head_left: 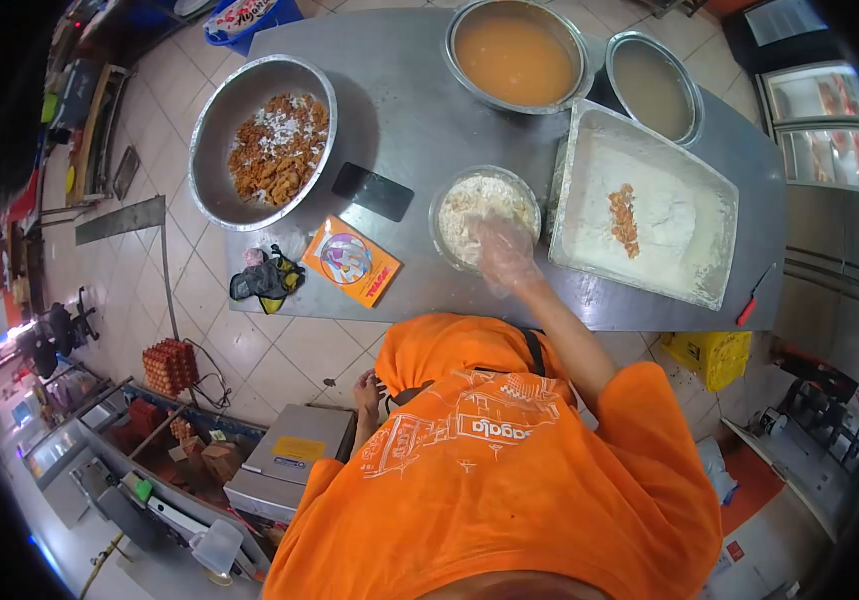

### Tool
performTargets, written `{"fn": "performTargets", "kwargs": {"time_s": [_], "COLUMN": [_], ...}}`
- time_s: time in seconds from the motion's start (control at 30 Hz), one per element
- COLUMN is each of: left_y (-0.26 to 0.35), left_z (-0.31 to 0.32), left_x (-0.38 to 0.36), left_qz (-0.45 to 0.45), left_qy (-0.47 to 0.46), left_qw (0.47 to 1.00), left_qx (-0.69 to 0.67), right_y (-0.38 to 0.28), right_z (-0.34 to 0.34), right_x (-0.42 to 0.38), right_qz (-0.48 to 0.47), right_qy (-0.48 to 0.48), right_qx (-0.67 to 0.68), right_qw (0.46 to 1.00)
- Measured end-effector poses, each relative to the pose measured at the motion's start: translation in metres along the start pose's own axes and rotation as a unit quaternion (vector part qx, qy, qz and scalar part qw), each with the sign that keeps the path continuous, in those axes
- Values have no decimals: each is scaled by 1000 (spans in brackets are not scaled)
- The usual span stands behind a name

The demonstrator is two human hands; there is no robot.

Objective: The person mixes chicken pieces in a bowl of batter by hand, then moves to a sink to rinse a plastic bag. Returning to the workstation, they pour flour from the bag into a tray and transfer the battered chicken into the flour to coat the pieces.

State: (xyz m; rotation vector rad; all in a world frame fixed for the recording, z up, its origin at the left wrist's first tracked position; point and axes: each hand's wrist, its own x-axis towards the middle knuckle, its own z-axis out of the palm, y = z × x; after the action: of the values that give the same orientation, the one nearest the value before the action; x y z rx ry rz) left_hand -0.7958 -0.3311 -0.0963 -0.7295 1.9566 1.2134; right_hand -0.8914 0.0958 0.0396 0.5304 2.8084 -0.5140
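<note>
Orange shirt point(509, 480) fills the near edge of our view, so that's us leaning over the steel table point(419, 110).

Our right hand point(504, 252) is in a clear glove and dipped fingers-down into the glass bowl point(449, 200) of pale, crumbly mix. It's blurred, so we honestly can't tell how far the fingers are closed or whether they've got a piece in there. Our left hand point(367, 395) is tucked in near our chest, well away from the table. It's too small to read its grip, but nothing shows in it.

Just right of the bowl, nearly touching it, sits the rectangular tray point(589, 130) of white flour with a small strip of orange pieces point(624, 218) lying in the middle. Left of the bowl there's a black phone point(372, 191) and an orange packet point(351, 260). Further left, the big round pan point(211, 130) holds coated bits dusted white. On the far side are a basin of orange liquid point(514, 55) and a smaller basin of paler liquid point(652, 85).

Our take on doing this bit well:
- Work low inside the bowl so the crumbs stay in it.
- Turn and press whatever's in there so every side gets covered.
- Shake off the loose stuff over the bowl.
- Keep the bare left hand dry and clean, away from the phone.
</note>
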Motion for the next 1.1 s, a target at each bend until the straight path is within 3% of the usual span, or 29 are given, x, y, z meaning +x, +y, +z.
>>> {"fn": "performTargets", "kwargs": {"time_s": [0.07, 0.1, 0.23, 0.3, 0.33, 0.4, 0.47, 0.57, 0.67, 0.73, 0.77, 0.8, 0.87, 0.93, 1.0, 1.03, 1.07, 1.1], "left_y": [0, -2, -7, 1, 6, -13, -22, -19, -8, 13, -35, -29, -13, -11, -9, -8, -3, 1], "left_z": [0, 0, -2, -3, -3, -6, -11, -15, -7, -1, -10, -9, -3, -4, -3, -3, -3, -2], "left_x": [2, 6, 14, 11, 9, 27, 27, 22, 11, -4, 27, 25, 17, 16, 14, 10, 5, -1], "left_qz": [-1, -8, -7, 22, 48, 38, 20, -24, -28, -31, 78, 80, -7, 12, 14, 11, -6, -23], "left_qy": [-2, -4, -18, -15, -12, -9, 0, -21, -2, 14, -25, -26, -11, -19, -19, -18, -5, 7], "left_qw": [1000, 1000, 1000, 999, 998, 999, 998, 999, 1000, 999, 994, 994, 999, 999, 999, 999, 1000, 1000], "left_qx": [0, 11, 7, 29, 48, -4, -59, -2, 14, 40, 67, 69, -32, -40, -35, -37, -15, 7], "right_y": [4, 10, 8, 15, 15, 14, 31, 34, 21, 5, 9, 8, 5, 2, -13, -24, -17, -1], "right_z": [16, 38, 41, 46, 37, 11, 13, 0, -14, -25, -7, 7, 24, 28, -5, -52, -41, -21], "right_x": [-16, -15, -5, 12, 14, 18, 28, 43, 56, 64, 77, 79, 81, 63, 32, 20, 11, 1], "right_qz": [-97, -45, -26, -11, -9, 103, 56, 64, 11, 29, 37, 38, -19, -31, -23, 26, 24, -4], "right_qy": [31, -32, -41, -122, -119, -4, 42, 61, 113, -23, -108, -106, -123, -128, 18, -103, -108, -33], "right_qx": [-8, -9, 47, -9, -9, 62, 68, 64, 123, 110, 78, 79, -16, -30, -35, 47, 46, 46], "right_qw": [995, 998, 998, 992, 993, 993, 995, 994, 986, 993, 990, 990, 992, 991, 999, 993, 993, 998]}}
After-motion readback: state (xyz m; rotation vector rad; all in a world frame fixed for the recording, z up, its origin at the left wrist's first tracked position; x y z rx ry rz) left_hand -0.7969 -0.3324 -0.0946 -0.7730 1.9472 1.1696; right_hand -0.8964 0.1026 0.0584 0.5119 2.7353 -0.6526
